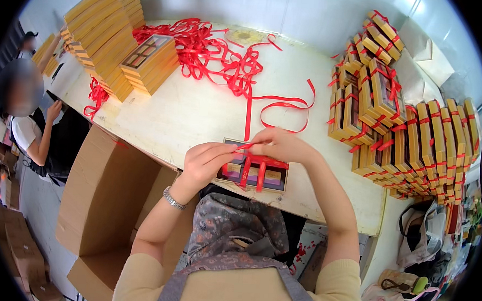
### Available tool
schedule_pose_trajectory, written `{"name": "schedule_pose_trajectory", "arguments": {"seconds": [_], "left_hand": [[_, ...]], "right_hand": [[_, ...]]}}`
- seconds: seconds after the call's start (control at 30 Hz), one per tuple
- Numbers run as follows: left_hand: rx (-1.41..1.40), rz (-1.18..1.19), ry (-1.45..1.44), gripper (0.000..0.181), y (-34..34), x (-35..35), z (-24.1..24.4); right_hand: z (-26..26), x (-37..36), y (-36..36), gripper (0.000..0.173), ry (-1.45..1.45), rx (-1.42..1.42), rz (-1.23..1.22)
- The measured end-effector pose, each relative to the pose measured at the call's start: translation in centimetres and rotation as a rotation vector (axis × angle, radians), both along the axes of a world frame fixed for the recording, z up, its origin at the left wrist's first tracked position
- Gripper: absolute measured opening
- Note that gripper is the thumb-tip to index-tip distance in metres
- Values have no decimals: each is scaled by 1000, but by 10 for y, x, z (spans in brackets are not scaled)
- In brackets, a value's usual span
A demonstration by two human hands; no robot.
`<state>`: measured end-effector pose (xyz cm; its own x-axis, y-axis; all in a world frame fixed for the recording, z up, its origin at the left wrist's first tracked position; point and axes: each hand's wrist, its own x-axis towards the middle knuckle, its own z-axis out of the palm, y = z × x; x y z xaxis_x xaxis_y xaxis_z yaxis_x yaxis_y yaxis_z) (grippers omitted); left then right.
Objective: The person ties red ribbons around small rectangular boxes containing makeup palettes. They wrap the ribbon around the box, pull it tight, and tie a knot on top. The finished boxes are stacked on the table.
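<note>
A flat gold-edged gift box [273, 177] with a windowed top lies at the table's near edge, small packets showing through its window. Red ribbon [246, 167] runs across the box, with loops and loose ends over the top. My left hand [205, 163] pinches the ribbon above the box's left part. From the right, my right hand [282, 144] grips the same ribbon near its far edge. The fingertips of both hands are close together, and the ribbon between them is partly hidden by the fingers.
Tall stacks of gold boxes [104, 33] stand at the left, beside a shorter stack [151, 64]. A tangled heap of red ribbon [213, 51] lies at the back. Ribbon-tied boxes [413, 139] are piled at the right. An open cardboard carton [95, 192] stands below; a person [33, 127] is at the left.
</note>
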<state>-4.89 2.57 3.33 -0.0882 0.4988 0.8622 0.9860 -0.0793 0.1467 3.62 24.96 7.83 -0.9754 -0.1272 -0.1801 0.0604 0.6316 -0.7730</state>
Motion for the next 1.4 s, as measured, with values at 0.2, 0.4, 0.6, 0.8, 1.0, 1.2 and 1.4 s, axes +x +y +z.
{"name": "schedule_pose_trajectory", "arguments": {"seconds": [0.2, 0.4, 0.6, 0.8, 1.0, 1.2, 1.4], "left_hand": [[1, -424, -1043, 18, -7, 21, -9], [-347, -138, -1102, 24, -32, 10, -36], [-253, -145, -1439, 22, -32, 31, -39], [295, 40, -1708, 60, -44, 34, -22], [-539, 512, -123, 62, -49, 50, 20], [-1093, 307, -925, 23, -38, 28, 30], [-749, -361, -1475, 9, -38, 45, 10]], "right_hand": [[-10, 19, -6, 19, 386, -431, -335], [-28, 26, -5, 15, -84, -502, -247], [-33, 39, -26, 23, 557, 414, 249], [-22, 44, -40, 28, 590, 734, 440], [-23, 39, -38, 27, 560, 732, 442], [-25, 42, -38, 27, 599, 699, 366], [-36, 53, -64, 27, 706, 716, 62]]}}
